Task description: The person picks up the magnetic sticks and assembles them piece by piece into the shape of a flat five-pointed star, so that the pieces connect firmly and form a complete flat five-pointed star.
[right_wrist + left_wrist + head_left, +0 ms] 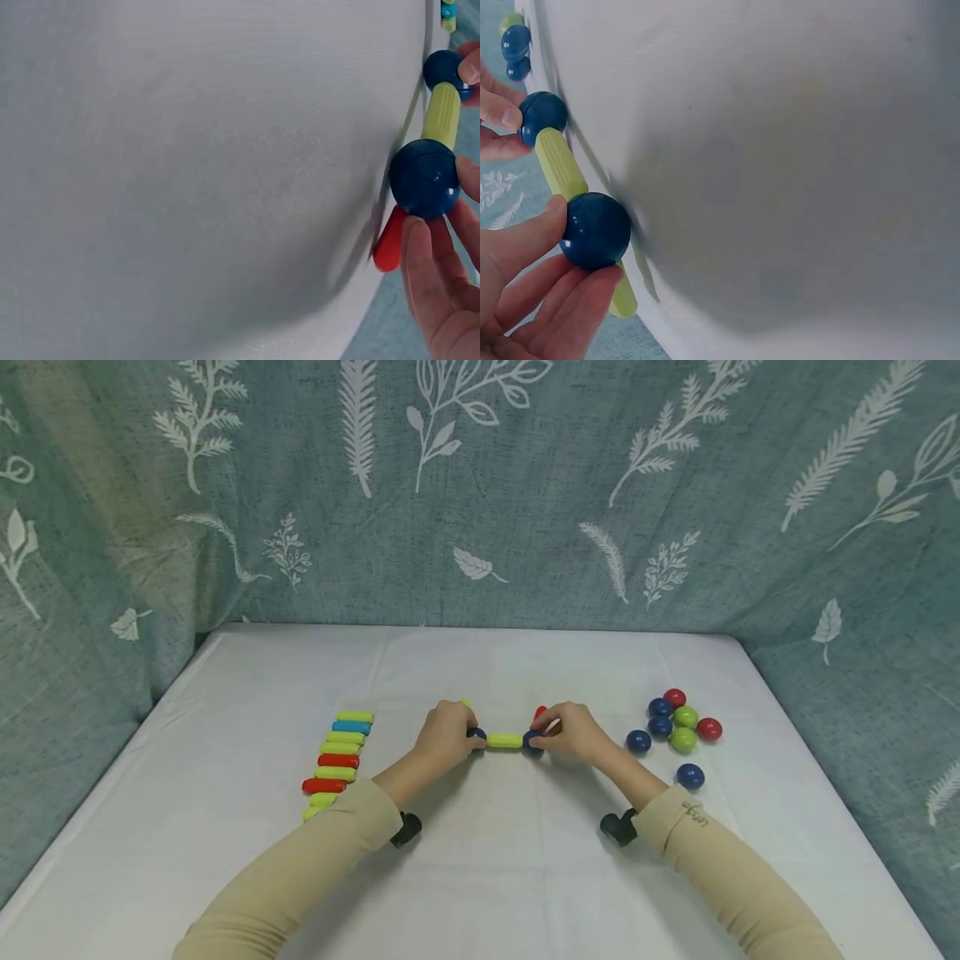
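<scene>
Between the hands lies a yellow-green rod [504, 741], with a dark blue ball at each end. The left hand [447, 735] pinches the left ball [595, 231] between thumb and fingers; a second yellow-green rod [624, 294] extends from that ball in the left wrist view. Thumb and fingers of the right hand [573, 732] grip the right ball [424, 178], and a red rod [390, 241] sticks out beside it in the right wrist view. In the head view, fingers partly cover both balls.
On the left of the white table [495, 877] a column of yellow-green, red and blue rods [337, 760] lies near the left forearm. Several blue, red and green balls [683, 741] are grouped at the right. A patterned grey-green cloth [480, 527] hangs behind.
</scene>
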A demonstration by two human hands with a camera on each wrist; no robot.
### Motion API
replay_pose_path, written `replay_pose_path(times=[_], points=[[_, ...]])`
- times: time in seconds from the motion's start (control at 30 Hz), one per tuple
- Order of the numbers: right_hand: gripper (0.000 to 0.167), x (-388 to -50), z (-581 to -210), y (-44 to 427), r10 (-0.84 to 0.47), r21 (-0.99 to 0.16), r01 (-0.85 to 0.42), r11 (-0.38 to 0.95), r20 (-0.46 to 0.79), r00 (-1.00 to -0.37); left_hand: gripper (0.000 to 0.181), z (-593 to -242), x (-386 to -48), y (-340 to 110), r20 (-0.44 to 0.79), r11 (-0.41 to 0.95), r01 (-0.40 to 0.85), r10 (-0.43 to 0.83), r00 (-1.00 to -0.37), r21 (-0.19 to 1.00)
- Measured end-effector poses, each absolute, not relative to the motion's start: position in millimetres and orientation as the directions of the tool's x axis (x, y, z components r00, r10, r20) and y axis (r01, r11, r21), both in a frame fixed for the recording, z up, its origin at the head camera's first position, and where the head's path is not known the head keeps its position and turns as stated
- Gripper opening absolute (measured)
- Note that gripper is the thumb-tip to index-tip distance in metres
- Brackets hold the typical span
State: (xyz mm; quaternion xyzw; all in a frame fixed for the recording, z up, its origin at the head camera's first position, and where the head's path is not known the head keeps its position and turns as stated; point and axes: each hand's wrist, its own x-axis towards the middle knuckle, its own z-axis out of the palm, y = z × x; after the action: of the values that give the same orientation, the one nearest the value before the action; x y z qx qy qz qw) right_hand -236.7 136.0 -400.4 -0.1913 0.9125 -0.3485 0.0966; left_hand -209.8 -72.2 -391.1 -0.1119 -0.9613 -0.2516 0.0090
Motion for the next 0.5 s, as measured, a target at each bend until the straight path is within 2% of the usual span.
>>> replay_pose_path(times=[0.2,0.4,0.5], points=[[0.02,-233.4,-399.7,133.5,-0.421,-0.672,-0.279,0.686,-0.054,-0.906,0.023,-392.9,-205.3,-74.3,0.082,0.858,0.229,0.216,-0.973,0.461],[0.024,-237.2,-386.8,152.4,-0.527,-0.669,-0.385,0.635,-0.011,-0.85,0.022,-393.2,-202.4,-75.4,0.128,0.877,0.264,0.231,-0.964,0.402],[0.027,-239.0,-375.4,170.7,-0.528,-0.661,-0.406,0.631,0.017,-0.849,0.022,-393.2,-201.7,-75.6,0.138,0.872,0.277,0.242,-0.96,0.403]])
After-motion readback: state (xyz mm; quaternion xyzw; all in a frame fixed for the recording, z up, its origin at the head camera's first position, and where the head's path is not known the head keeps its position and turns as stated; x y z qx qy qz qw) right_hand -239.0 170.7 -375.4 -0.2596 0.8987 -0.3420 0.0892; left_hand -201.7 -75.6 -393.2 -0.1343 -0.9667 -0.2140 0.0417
